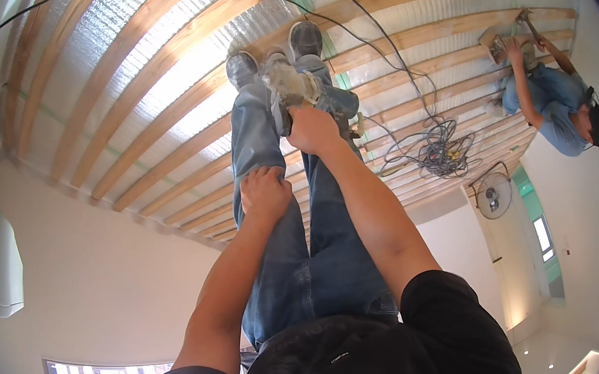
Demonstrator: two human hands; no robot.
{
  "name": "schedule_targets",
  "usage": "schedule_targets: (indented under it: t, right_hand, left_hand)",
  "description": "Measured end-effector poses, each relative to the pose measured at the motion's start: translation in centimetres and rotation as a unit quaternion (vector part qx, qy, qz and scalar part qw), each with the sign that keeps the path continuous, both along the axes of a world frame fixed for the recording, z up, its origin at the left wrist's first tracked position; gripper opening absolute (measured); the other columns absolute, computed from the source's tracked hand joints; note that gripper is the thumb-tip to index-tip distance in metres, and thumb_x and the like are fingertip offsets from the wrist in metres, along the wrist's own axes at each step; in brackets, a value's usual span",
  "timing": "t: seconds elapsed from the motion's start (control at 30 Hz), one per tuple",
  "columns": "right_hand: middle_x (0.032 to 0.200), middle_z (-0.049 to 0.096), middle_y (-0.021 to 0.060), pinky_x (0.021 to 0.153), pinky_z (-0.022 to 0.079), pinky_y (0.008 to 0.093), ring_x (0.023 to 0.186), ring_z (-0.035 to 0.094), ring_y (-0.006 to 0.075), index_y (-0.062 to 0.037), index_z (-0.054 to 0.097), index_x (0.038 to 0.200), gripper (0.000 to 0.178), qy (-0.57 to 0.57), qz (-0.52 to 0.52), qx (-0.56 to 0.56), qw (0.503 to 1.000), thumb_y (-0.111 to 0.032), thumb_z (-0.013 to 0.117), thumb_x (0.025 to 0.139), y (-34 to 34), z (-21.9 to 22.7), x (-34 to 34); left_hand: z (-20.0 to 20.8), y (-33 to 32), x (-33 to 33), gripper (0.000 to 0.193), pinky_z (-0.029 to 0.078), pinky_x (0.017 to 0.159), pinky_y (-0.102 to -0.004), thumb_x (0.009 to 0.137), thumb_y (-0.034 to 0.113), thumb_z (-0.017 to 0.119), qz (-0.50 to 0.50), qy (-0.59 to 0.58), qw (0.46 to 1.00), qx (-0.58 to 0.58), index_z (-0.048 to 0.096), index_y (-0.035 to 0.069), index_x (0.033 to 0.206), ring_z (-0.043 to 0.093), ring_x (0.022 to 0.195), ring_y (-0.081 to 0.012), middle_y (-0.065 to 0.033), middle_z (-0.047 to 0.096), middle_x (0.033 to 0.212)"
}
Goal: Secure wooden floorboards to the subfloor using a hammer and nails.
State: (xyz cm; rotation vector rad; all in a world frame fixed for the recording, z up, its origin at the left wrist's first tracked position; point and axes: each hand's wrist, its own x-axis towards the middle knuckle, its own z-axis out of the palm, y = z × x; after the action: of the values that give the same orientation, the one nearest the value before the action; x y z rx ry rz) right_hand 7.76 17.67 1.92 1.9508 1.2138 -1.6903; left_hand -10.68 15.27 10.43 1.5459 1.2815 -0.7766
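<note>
My right hand (313,128) is wrapped round the handle of a dusty, pale grey power tool (292,81). The tool is in front of my shins, over the wooden battens (210,96); its exact kind I cannot make out. Lower on my left leg, my left hand (264,194) rests on the knee of my blue jeans (254,136), its fingers laid over the cloth and holding nothing. Both my shoes (305,39) stand at the far end of my legs, among the battens. The tool's working end is partly hidden.
Silvery sheeting (127,20) lies between the battens. A tangle of dark cables (441,148) is heaped to the right, with loose cable runs beyond. At the far right a co-worker (560,108) crouches with a hammer (525,17). A round fan (493,193) stands near the wall.
</note>
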Motion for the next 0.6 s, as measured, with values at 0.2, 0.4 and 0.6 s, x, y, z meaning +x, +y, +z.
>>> schedule_targets:
  t: [0.2,0.4,0.6]
  right_hand:
    - [0.100,0.075,0.0226,0.087,0.057,0.0516,0.098,0.072,0.0424,-0.0049,0.068,0.106,0.032,0.009,0.025,-0.007,1.000,-0.024,0.072,0.081,0.4,-0.6,0.3]
    - [0.101,0.075,0.0228,0.087,0.057,0.0515,0.099,0.072,0.0424,-0.0047,0.067,0.107,0.034,0.008,0.023,-0.003,1.000,-0.026,0.073,0.082,0.4,-0.8,0.3]
    - [0.104,0.075,0.0235,0.088,0.057,0.0514,0.101,0.072,0.0422,-0.0046,0.068,0.109,0.036,0.009,0.029,-0.015,0.999,-0.027,0.073,0.081,0.1,0.0,0.4]
  left_hand:
    - [-0.1,0.1,-0.2,0.028,0.048,0.101,-0.0463,0.085,0.023,0.063,0.027,-0.002,0.999,-0.017,0.079,0.014,0.106,0.065,0.114,-0.0280,-0.0072,0.075,0.110]
    - [0.0,0.2,-0.3,0.028,0.047,0.102,-0.0463,0.086,0.022,0.062,0.007,0.006,1.000,-0.009,0.079,0.016,0.106,0.065,0.114,-0.0284,-0.0075,0.075,0.111]
    - [0.3,1.2,-0.3,0.028,0.048,0.101,-0.0469,0.086,0.022,0.062,0.013,0.009,1.000,-0.026,0.079,0.016,0.106,0.066,0.114,-0.0289,-0.0077,0.074,0.111]
